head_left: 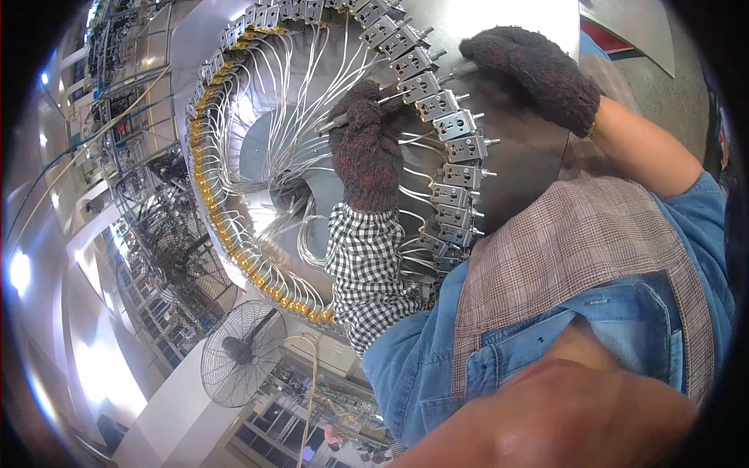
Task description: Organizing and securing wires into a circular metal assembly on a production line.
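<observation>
My left hand [367, 152], in a dark knitted glove, is closed around a thin tool with a grey handle [334, 124], which looks like a screwdriver. Its slim metal shaft points at a silver metal block [419, 87] on the ring. My right hand [534, 74], gloved alike, is on the outer side of that block. Its fingers are closed at a short metal rod [460, 72] there; the glove hides most of what they hold. Neighbouring blocks [466, 148] stand in a curved row, each with holes in its face and a shaft jutting outward.
White wires [289, 101] run from the ring into its middle. Gold-coloured fittings [214, 207] line the ring's far-left rim. A shiny metal surface [523, 148] lies under my right hand. A black-caged fan [242, 349] stands at the lower left, with racks [133, 125] beyond.
</observation>
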The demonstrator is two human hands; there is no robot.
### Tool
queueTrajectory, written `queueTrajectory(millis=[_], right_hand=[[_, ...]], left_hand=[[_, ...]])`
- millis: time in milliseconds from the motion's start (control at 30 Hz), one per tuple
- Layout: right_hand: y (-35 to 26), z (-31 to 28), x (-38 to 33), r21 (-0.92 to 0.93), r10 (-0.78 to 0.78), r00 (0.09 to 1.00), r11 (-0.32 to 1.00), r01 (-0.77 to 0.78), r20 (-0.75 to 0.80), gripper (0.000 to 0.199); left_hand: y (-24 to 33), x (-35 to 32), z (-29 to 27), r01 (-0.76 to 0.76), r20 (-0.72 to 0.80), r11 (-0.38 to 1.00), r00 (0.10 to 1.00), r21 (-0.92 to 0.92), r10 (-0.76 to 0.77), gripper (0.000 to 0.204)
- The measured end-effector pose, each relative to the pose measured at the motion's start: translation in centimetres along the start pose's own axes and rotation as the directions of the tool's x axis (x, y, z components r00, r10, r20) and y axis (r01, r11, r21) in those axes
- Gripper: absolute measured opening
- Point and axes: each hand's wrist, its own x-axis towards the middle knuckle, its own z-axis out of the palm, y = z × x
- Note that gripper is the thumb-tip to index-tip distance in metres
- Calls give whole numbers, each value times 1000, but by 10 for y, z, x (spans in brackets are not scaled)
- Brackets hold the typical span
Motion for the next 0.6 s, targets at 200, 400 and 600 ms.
queueTrajectory(millis=[200, 400, 600], right_hand=[[2, -3, -2, -75, -77, 997, 994, 77, -2, 28], [17, -7, 11, -334, -346, 938, 886, 321, -17, 30], [10, -3, 8, -75, 22, 999, 997, -25, -43, 31]], left_hand=[[2, 1, 0, 86, -39, 968, 995, -234, -97, 26], [8, -2, 4, -83, 58, 920, 996, 382, 66, 28], [1, 4, -1, 50, -12, 990, 999, -131, -51, 24]])
